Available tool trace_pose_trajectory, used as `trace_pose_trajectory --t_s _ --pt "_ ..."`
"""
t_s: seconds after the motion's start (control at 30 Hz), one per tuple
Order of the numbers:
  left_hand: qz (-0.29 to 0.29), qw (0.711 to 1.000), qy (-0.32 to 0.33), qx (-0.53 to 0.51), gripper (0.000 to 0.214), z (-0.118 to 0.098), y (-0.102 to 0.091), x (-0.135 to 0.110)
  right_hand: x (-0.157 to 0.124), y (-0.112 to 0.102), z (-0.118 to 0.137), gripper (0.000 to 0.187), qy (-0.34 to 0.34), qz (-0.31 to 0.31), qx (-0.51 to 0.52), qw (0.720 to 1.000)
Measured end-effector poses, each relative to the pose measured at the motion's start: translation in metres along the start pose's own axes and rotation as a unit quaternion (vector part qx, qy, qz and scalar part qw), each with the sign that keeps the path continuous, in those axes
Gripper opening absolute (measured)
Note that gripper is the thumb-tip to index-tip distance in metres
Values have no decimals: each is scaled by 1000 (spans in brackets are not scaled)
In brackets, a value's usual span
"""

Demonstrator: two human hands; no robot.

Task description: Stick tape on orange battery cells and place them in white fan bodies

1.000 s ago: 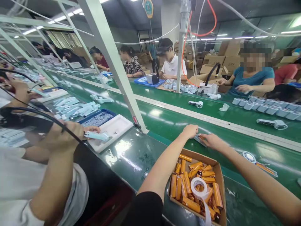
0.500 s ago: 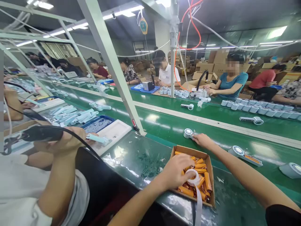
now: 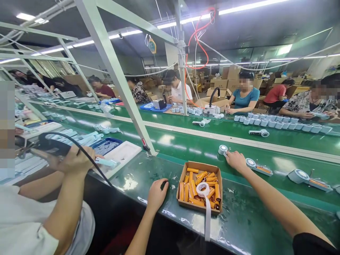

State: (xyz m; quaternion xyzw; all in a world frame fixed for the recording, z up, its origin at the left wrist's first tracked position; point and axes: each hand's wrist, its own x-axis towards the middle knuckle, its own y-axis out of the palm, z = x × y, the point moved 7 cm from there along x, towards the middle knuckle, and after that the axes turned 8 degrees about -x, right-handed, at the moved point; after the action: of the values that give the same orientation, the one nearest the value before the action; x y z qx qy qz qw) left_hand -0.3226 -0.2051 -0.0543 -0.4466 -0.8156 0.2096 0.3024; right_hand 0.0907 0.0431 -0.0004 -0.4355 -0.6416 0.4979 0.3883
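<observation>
An open cardboard box of orange cylindrical cells sits on the green bench in front of me, with a roll of white tape lying on the cells and its tail hanging over the front. My left hand rests on the bench just left of the box, its fingers curled round something small and dark. Beyond the box, my right hand reaches onto the conveyor belt. It lies over the handle of a small white round-headed device, gripping it.
Two more white devices lie on the belt to the right. A slanted white frame post meets the bench at left. A co-worker's hand with a black corded tool works beside a white tray. Other people sit across the belt.
My left hand has come out of the box and now rests on the bench to its left. My right hand stays on the white device. The view has pulled back.
</observation>
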Motion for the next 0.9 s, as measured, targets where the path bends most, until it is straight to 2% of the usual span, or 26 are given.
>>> trace_pose_trajectory --t_s 0.2,0.27,0.4,0.5,0.57,0.67,0.77,0.9 --pt "-5 1000 12 3 44 -4 -3 -1 -17 3 -5 40 3 -19 6 1000" --pt "-6 1000 13 -1 43 -1 -2 -2 -32 4 -13 40 3 -55 25 998" --pt "-11 999 31 -21 38 3 0 -4 -89 23 -32 35 -53 -165 154 973" --pt "-18 998 49 -40 38 4 0 -7 -145 55 -46 33 -103 -183 279 937" --pt "-26 997 53 -46 41 5 -1 -8 -179 72 -57 32 -83 -199 347 913" --pt "-24 997 63 -42 48 7 -2 -9 -213 83 -74 38 5 -233 403 885" --pt "-15 996 87 -26 56 7 -1 -8 -221 83 -80 55 74 -215 410 883" --pt "-32 996 88 -7 56 1 -1 -12 -215 91 -73 72 69 -140 384 910"
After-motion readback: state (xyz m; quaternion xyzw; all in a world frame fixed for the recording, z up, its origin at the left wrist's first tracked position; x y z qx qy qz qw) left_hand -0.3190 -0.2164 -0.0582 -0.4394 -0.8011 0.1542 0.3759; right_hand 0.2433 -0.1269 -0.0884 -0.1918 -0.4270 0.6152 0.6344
